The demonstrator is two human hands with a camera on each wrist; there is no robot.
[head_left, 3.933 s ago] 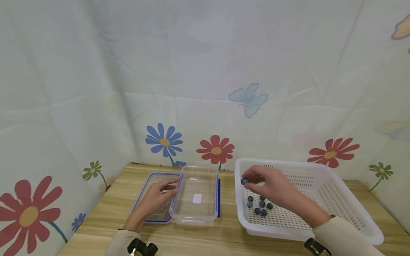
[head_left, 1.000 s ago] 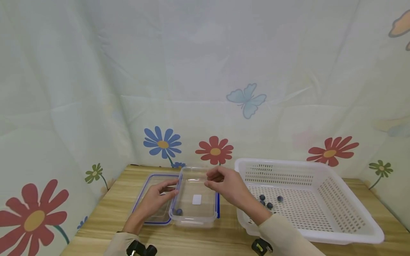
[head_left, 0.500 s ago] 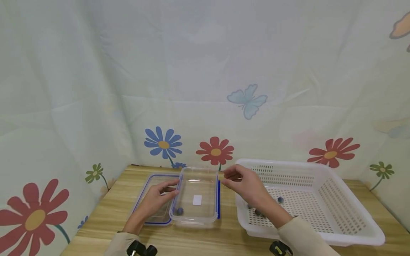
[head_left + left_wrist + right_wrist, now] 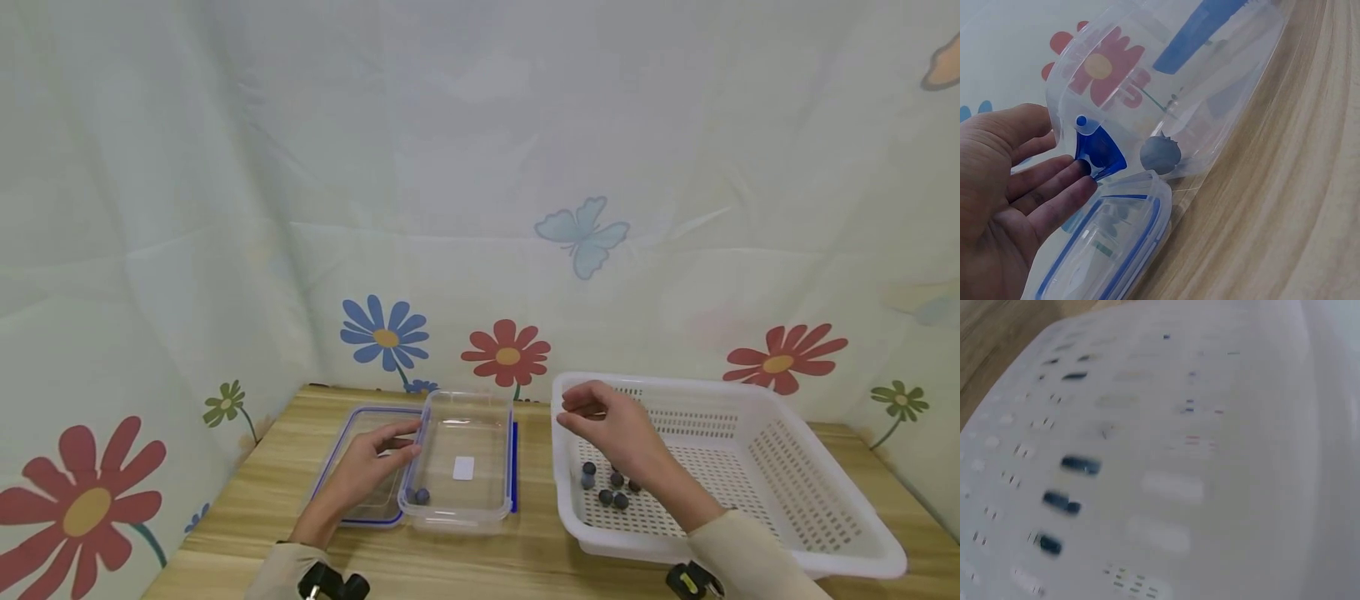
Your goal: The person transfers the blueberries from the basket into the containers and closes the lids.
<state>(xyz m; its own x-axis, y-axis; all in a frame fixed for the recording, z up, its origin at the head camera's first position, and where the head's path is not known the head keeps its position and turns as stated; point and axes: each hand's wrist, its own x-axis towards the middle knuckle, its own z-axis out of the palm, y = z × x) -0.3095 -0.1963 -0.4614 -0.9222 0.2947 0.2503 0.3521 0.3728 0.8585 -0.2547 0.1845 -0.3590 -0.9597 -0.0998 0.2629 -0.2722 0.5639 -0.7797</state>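
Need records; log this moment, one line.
left hand: touching clear rectangular plastic box; right hand: over white plastic basket; round blue berries: in both

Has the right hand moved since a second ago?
Yes: the right hand has moved rightward, from the right edge of the box to the left side of the basket.

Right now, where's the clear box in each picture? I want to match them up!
Head: the clear box is low, near the middle, beside the left hand.
Left wrist: the clear box is at the top, middle to right, past the fingertips.
Right wrist: not in it; the white basket fills most of that picture.
Shared landmark: the wooden table, low in head, right side in left wrist, top left corner in right wrist.
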